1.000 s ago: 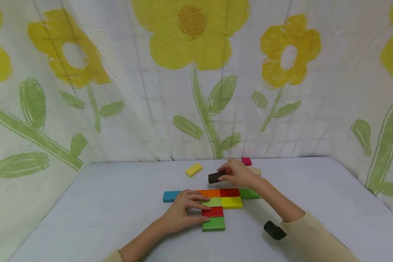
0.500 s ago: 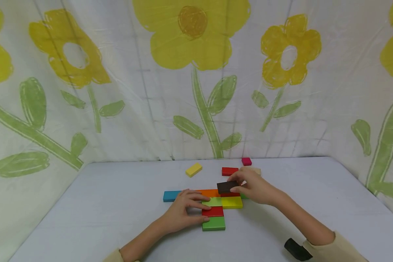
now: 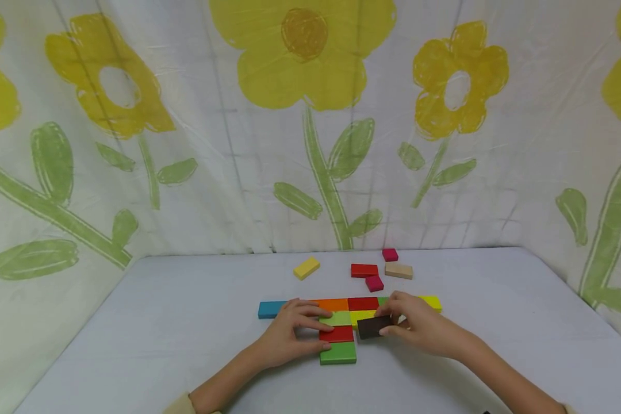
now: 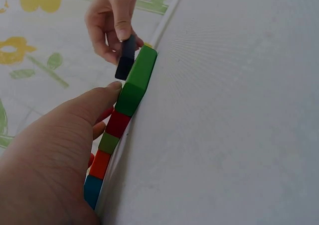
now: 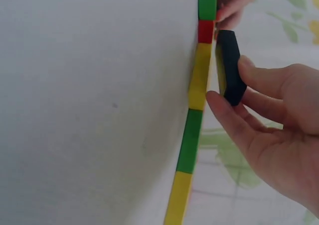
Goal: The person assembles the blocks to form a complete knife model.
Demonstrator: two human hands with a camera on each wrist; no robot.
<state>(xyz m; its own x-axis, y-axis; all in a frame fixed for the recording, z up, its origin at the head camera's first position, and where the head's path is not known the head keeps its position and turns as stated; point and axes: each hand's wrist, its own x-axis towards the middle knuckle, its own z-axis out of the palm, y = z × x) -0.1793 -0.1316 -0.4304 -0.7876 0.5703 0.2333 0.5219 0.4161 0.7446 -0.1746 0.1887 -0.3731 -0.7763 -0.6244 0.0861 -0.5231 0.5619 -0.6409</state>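
Note:
Between its thumb and fingers my right hand point(image 3: 419, 325) pinches a dark brown block point(image 3: 372, 328), just above the table and in front of a yellow block point(image 3: 361, 317). My left hand point(image 3: 288, 336) rests with spread fingertips on a column of blocks: light green point(image 3: 336, 319), red point(image 3: 337, 334) and green point(image 3: 338, 353). Behind them runs a row with a blue block point(image 3: 271, 309), an orange block point(image 3: 331, 305), a dark red block point(image 3: 363, 303), a partly hidden green block point(image 5: 190, 141) and a yellow block point(image 3: 431, 303) at its right end. The left wrist view also shows the dark block point(image 4: 126, 58) held up.
Loose at the back lie a pale yellow block point(image 3: 307, 268), a red block point(image 3: 364, 270), a tan block point(image 3: 399, 271) and two small pink blocks, one nearer point(image 3: 375, 283) and one farther point(image 3: 390, 255). A flower-print curtain point(image 3: 212, 172) hangs behind the white table point(image 3: 160, 322).
My right hand has carried the dark brown block from the back toward me, over the row, to the front of the yellow block. The left hand stays in place.

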